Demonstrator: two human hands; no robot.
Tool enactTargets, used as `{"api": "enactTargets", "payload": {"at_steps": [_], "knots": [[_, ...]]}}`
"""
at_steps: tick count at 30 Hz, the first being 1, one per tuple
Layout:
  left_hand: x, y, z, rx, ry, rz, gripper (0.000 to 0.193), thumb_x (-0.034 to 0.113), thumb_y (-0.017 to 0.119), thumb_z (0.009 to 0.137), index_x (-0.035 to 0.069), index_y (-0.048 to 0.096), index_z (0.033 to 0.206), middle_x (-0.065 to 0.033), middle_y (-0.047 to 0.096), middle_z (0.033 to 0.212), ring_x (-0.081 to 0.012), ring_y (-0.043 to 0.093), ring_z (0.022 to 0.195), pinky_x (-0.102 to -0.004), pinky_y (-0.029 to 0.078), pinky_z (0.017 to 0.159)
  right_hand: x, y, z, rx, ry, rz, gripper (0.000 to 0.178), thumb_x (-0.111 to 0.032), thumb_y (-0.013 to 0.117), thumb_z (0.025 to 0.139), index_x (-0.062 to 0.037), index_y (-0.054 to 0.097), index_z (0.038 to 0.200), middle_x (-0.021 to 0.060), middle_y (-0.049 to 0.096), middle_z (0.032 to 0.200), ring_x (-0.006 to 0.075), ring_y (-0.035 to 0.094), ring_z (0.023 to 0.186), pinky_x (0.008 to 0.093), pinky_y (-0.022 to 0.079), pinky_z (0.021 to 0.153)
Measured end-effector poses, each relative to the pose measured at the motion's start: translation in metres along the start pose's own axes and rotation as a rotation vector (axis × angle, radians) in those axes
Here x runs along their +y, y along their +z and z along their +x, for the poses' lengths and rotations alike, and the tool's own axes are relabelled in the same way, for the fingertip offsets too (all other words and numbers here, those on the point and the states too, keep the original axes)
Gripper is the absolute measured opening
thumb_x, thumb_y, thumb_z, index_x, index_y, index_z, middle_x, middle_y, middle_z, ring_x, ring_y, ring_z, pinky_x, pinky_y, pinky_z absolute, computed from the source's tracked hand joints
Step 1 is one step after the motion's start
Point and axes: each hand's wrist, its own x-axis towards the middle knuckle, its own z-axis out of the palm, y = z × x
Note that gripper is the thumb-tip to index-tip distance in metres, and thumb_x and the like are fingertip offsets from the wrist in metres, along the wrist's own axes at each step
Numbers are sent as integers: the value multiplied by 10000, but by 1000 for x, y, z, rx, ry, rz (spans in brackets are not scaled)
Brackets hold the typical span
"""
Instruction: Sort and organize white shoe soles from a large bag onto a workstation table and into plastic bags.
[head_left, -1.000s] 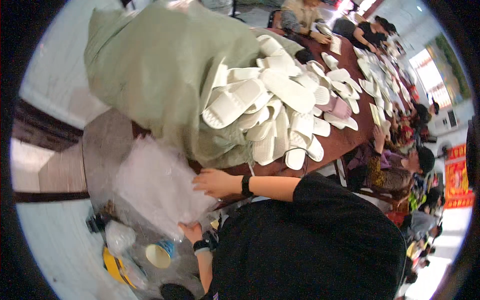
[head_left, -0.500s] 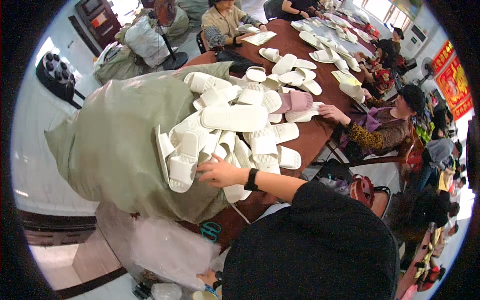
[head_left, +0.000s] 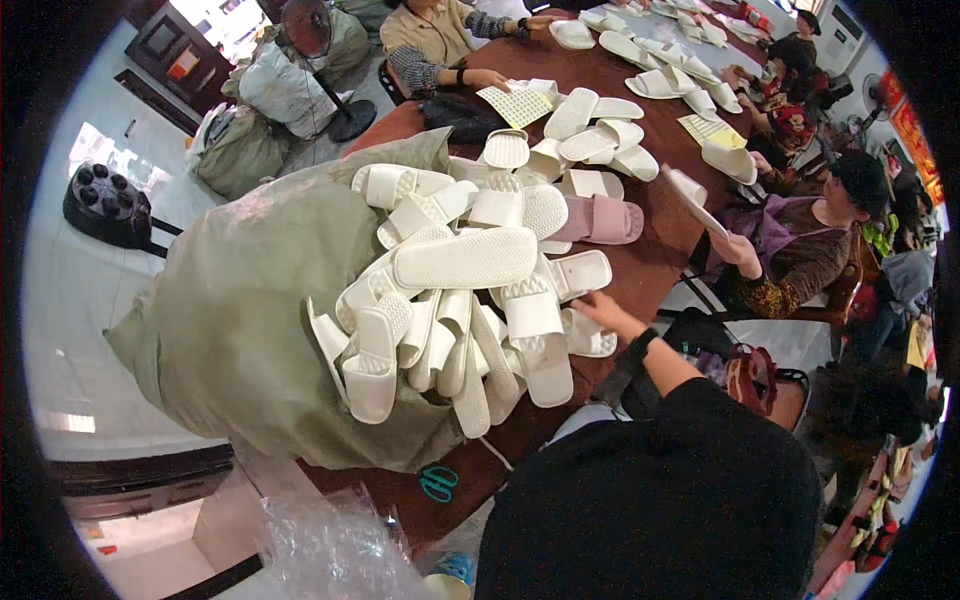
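Observation:
My right hand (head_left: 612, 317), with a black band on the wrist, reaches over the near right edge of a pile of white slippers. Its fingers are stretched out, just above a white slipper (head_left: 592, 338) and beside another white slipper (head_left: 582, 274); whether they touch is unclear. A large white slipper lies sole up (head_left: 465, 258) across the pile, and one pink slipper (head_left: 604, 220) lies at its far right. The pile spills from a big grey-green sack (head_left: 250, 310) on the table. My left hand is out of sight.
Teal-handled scissors (head_left: 438, 484) lie on the brown-covered table (head_left: 640, 262) near a crumpled clear plastic bag (head_left: 335, 545). A co-worker at the right holds up a white slipper (head_left: 694, 198). Across the table another person touches a printed sheet (head_left: 516, 104). A fan (head_left: 306, 30) stands behind.
My right hand has moved right, from the pile's front to its right edge. My left hand has left the view near the plastic bag. The right co-worker has lifted a white slipper off the pile.

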Motion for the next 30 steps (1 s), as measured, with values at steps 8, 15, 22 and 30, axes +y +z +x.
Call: {"api": "enactTargets", "payload": {"at_steps": [8, 15, 22, 30], "knots": [[126, -60, -97, 235, 499, 60, 409, 257, 343, 975, -47, 462, 1221, -276, 504, 1188, -360, 541, 999, -402, 403, 892, -2, 82, -1, -151, -318, -347, 649, -521, 389, 867, 1, 462, 1245, 271, 473, 1213, 375, 421, 1157, 498, 302, 942], [172, -65, -109, 87, 543, -236, 380, 257, 425, 947, -11, 492, 1208, -217, 532, 1151, -286, 546, 991, -358, 415, 887, -98, 0, -58, -222, -707, -913, 442, -418, 581, 801, -16, 608, 985, 122, 651, 808, 338, 625, 747, 500, 449, 738], [194, 39, -103, -535, 441, -554, 380, 269, 487, 925, -21, 511, 1169, -167, 555, 1082, -259, 563, 943, -340, 450, 841, -152, -10, -148, -915, -804, 98, 558, -414, 502, 906, 4, 446, 1272, 124, 558, 1179, 217, 526, 1066, 316, 393, 937], [170, 224, -85, -1317, 168, -827, 407, 300, 535, 912, -40, 523, 1135, -118, 574, 1027, -229, 580, 894, -322, 488, 795, -138, -25, -197, -841, -570, -295, 390, -351, 521, 914, -26, 589, 1118, 92, 627, 1031, 169, 558, 967, 300, 429, 870]]}}
